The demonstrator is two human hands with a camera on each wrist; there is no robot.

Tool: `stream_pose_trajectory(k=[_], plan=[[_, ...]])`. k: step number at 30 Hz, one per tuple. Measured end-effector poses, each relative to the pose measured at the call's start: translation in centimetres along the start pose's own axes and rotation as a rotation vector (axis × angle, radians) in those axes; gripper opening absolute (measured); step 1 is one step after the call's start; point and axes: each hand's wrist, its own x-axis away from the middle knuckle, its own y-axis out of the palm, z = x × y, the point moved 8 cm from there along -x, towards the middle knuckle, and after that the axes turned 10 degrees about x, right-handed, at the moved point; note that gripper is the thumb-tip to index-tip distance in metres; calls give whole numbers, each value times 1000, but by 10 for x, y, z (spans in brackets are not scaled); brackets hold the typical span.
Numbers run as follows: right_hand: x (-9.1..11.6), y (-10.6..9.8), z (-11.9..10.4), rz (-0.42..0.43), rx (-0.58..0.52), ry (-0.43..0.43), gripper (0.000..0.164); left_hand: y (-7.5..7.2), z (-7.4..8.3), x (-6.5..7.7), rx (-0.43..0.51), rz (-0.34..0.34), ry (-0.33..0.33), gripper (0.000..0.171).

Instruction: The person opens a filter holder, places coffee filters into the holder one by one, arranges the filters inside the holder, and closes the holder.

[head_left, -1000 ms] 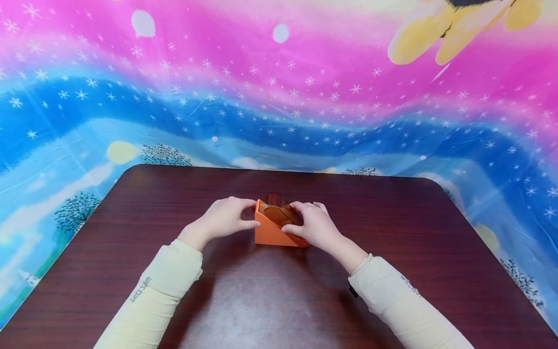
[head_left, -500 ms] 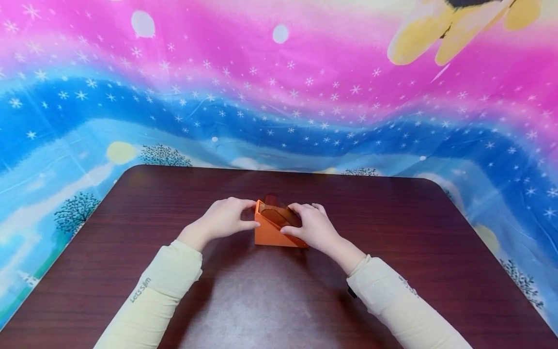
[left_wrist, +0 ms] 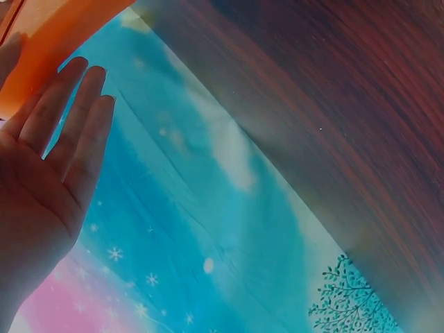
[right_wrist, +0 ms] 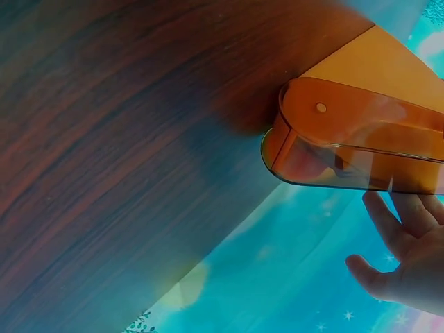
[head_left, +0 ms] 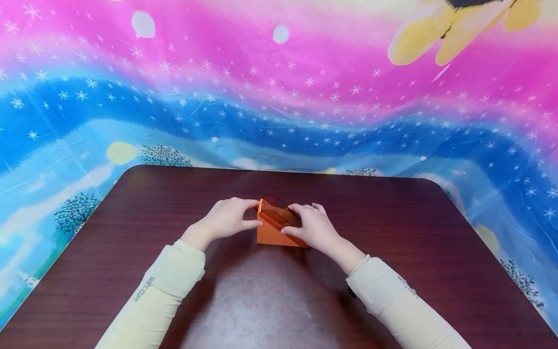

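Note:
An orange box [head_left: 274, 235] with a slanting top edge stands on the table, a translucent brown lid [head_left: 279, 214] over its upper side. At the box's left end, my left hand [head_left: 222, 218] grips it between thumb and fingers; in the left wrist view several fingers extend straight beside the orange wall. My right hand [head_left: 316, 225] holds the lid and the sloping right side, thumb in front and fingers behind. Up close in the right wrist view, the lid [right_wrist: 361, 173] has a rounded end, and the orange part inside carries a small round pin. The inside is mostly hidden in the head view.
The dark wood-grain table [head_left: 244, 300] has rounded far corners. Behind it hangs a pink and blue printed cloth [head_left: 279, 97] with snowflakes and trees, which also drops past the table's side edges.
The brown rounded part rising behind the box has sunk lower, and the lid now covers the pale opening at the left. My left hand and the box have shifted slightly right.

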Motion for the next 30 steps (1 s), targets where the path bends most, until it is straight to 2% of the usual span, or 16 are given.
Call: stream_pose_trajectory(k=[14, 17, 22, 26, 30], plan=[[0, -1, 10, 3, 24, 21, 55, 7, 4, -13, -3, 9, 13, 39], [0, -1, 12, -3, 30, 23, 54, 7, 5, -14, -21, 12, 8, 41], [0, -4, 14, -11, 19, 25, 52, 5, 8, -16, -88, 30, 38, 45], [0, -4, 14, -16, 15, 27, 53, 5, 8, -16, -85, 23, 28, 49], [3, -3, 14, 18, 41, 4, 72, 6, 6, -13, -56, 26, -7, 58]])
